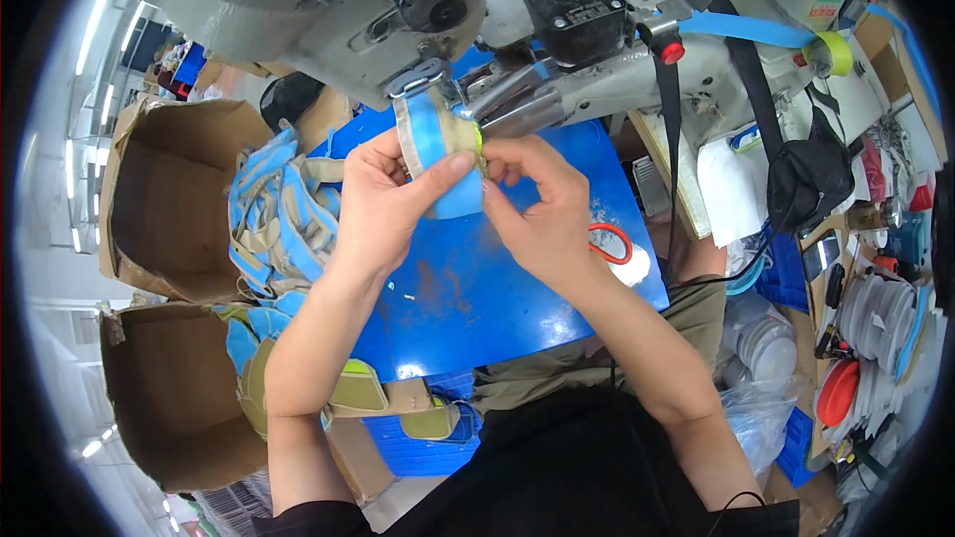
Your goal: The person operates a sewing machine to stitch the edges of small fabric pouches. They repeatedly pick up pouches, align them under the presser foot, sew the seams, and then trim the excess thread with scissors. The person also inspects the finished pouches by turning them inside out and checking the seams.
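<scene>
Both hands hold one small fabric piece (430,134), beige with a blue stripe and a bit of yellow-green edging, up under the head of a grey sewing machine (328,30). My left hand (383,194) grips its left and lower part, thumb across the front. At its right edge my right hand (537,194) pinches with thumb and fingertips. The piece's upper end meets a metal part (418,78) of the machine. Red-handled scissors (611,243) lie beside my right wrist, partly hidden by it.
A blue work surface (468,288) lies under my hands. At left, a heap of blue and beige strips (284,209) adjoins two cardboard boxes (179,119). Black straps and a black pouch (811,174) hang at right. A shelf with stacked reels (880,318) stands far right.
</scene>
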